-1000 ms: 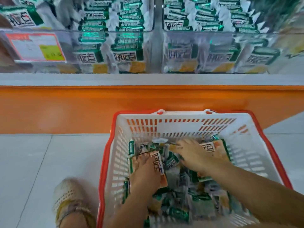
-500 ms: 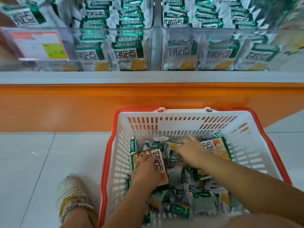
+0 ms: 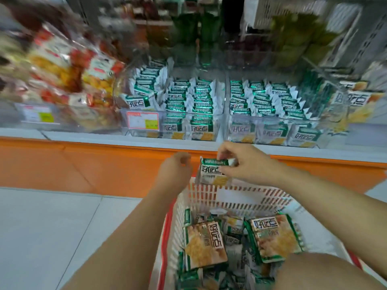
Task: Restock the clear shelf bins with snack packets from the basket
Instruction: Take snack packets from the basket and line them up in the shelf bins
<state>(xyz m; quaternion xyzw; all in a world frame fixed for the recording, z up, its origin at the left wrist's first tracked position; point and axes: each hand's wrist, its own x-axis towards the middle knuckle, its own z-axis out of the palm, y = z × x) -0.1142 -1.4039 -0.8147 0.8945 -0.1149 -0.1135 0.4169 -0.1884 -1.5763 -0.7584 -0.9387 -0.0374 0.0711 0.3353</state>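
Observation:
My right hand [image 3: 244,161] pinches a small green-and-white snack packet [image 3: 212,171] by its top edge, above the far rim of the white basket [image 3: 236,196] and just below the shelf edge. My left hand [image 3: 174,171] hovers beside the packet at its left, fingers curled, holding nothing that I can see. More green packets, two of them large [image 3: 204,244] [image 3: 274,237], lie in the basket. Two clear shelf bins [image 3: 173,126] [image 3: 270,130] stand ahead, both packed with rows of the same green packets.
An orange shelf base [image 3: 83,164] runs across below the bins. Red and yellow snack bags [image 3: 69,78] fill the bin at the left, behind a price tag [image 3: 143,120]. Pale floor tiles [image 3: 52,227] lie left of the basket. My knee [image 3: 326,273] shows at bottom right.
Both hands have come up out of the basket toward the shelf. My right hand now carries a small green packet. The view has tilted up, showing the bins from above.

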